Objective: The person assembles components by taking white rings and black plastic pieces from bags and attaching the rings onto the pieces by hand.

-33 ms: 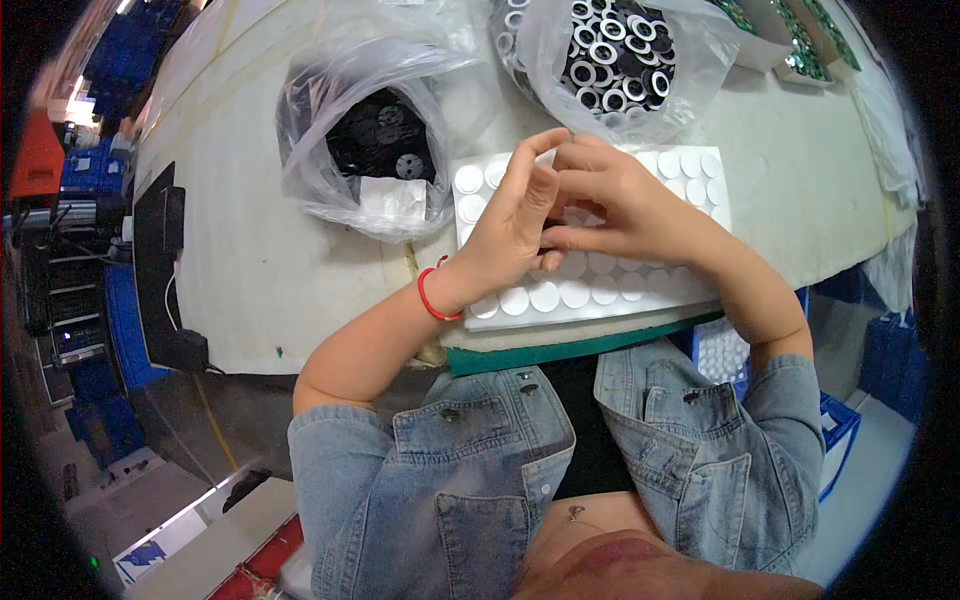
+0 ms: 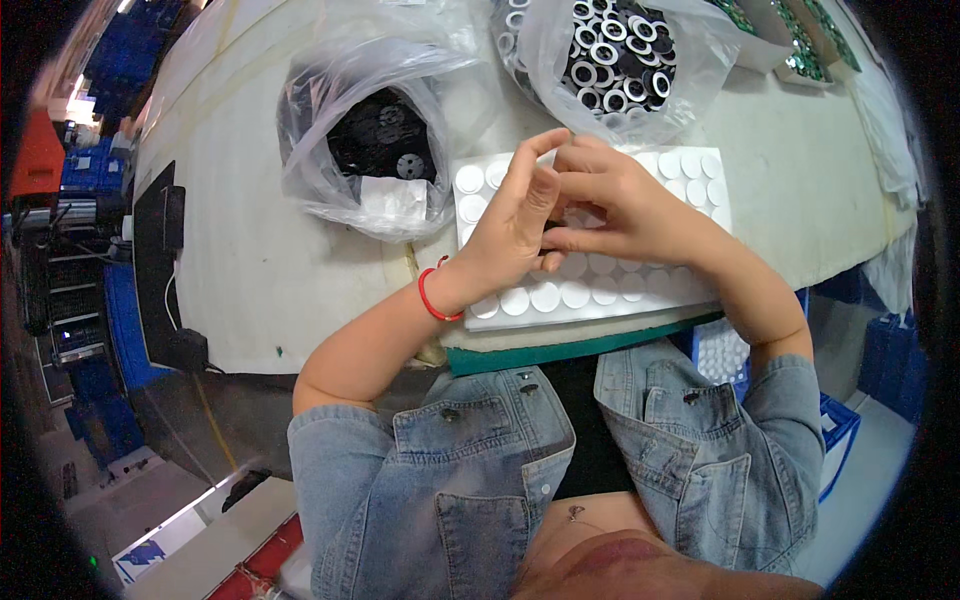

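My left hand (image 2: 515, 215), with a red string bracelet (image 2: 428, 296) at its wrist, meets my right hand (image 2: 618, 195) over a stack of white sheets (image 2: 590, 316) bearing rows of round white stickers (image 2: 545, 297). The fingertips of both hands come together, and their fingers are bent and closed. Something small and dark shows between them, mostly covered by the fingers; its kind cannot be made out. Beyond the hands stands an opened clear plastic bag (image 2: 310, 165) of black round discs (image 2: 385, 135). Another clear bag (image 2: 545, 75) holds many black and white rings (image 2: 603, 54).
Boxes with green parts (image 2: 800, 60) sit at the far right of the table (image 2: 800, 200). A black flat object with a cable (image 2: 160, 270) lies along the left edge. A green strip (image 2: 520, 358) borders the near edge. Below right is a blue crate (image 2: 838, 445).
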{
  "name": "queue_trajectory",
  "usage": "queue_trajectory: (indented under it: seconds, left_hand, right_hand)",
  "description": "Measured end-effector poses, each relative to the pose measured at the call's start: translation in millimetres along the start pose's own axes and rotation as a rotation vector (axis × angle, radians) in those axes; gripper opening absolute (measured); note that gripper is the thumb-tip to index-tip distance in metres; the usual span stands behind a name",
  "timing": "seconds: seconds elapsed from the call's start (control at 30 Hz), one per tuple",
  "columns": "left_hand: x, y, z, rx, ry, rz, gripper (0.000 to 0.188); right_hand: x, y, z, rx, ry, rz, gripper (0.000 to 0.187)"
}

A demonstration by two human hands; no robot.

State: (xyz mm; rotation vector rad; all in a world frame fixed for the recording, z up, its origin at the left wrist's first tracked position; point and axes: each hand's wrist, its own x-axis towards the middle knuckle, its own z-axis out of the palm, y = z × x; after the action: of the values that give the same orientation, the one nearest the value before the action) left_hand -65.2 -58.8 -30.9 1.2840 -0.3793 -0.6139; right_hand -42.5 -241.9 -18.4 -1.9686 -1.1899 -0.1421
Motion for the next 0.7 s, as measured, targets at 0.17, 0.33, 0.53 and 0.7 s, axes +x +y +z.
queue_trajectory:
  seconds: [0.17,0.33,0.53,0.7]
  left_hand:
    - [2,4,-7,-0.079,-0.051,-0.025,0.066]
    - [11,-4,-10,-0.053,-0.085,-0.089,0.053]
    - [12,-5,-10,-0.083,0.024,-0.064,0.03]
    - [12,-7,-8,-0.256,0.094,-0.063,0.035]
  right_hand:
    - [0,-6,-5,0.069,0.06,0.078,0.018]
    - [-7,5,-20,-0.115,0.123,0.035,0.014]
    - [-12,10,-53,-0.004,-0.097,0.303,0.014]
    - [-19,17,-46,-0.131,-0.09,0.344,0.009]
